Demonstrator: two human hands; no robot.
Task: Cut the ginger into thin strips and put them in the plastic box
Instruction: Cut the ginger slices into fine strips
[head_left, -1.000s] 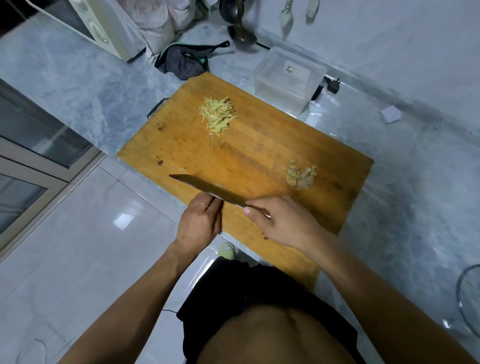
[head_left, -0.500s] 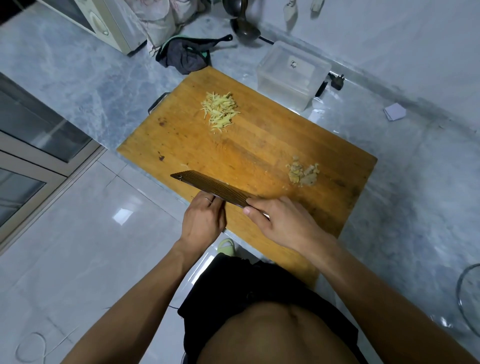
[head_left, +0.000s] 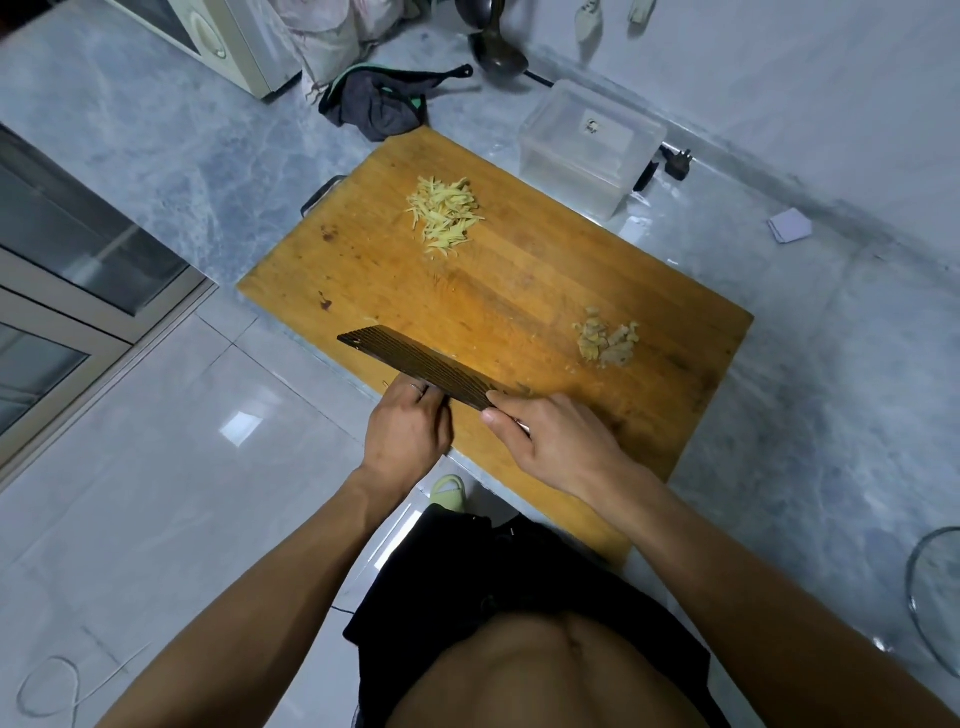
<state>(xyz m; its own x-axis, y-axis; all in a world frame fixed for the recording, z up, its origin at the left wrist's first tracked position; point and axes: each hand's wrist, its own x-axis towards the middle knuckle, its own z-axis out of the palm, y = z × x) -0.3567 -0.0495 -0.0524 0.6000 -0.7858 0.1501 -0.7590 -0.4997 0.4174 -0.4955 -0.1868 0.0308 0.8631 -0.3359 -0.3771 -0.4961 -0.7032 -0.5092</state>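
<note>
A wooden cutting board (head_left: 519, 291) lies on the grey marble counter. A pile of thin yellow ginger strips (head_left: 445, 214) sits near its far left corner. A small heap of ginger scraps (head_left: 605, 340) lies toward its right side. A clear plastic box (head_left: 589, 145) stands just beyond the board's far edge. My right hand (head_left: 550, 441) grips the handle of a dark cleaver (head_left: 415, 366) over the board's near edge, the blade tilted with its flat face up. My left hand (head_left: 410, 431) touches the blade from below, and the blade hides its fingertips.
A dark cloth (head_left: 379, 104) and a ladle (head_left: 493, 47) lie beyond the board. A black plug (head_left: 678, 163) sits beside the box. A cream appliance (head_left: 218, 36) stands at the far left. A glass bowl's rim (head_left: 930, 603) shows at the right edge.
The cleaver has turned from edge-on to showing its broad ribbed flat. Both hands stay at the board's near edge, the left still against the blade.
</note>
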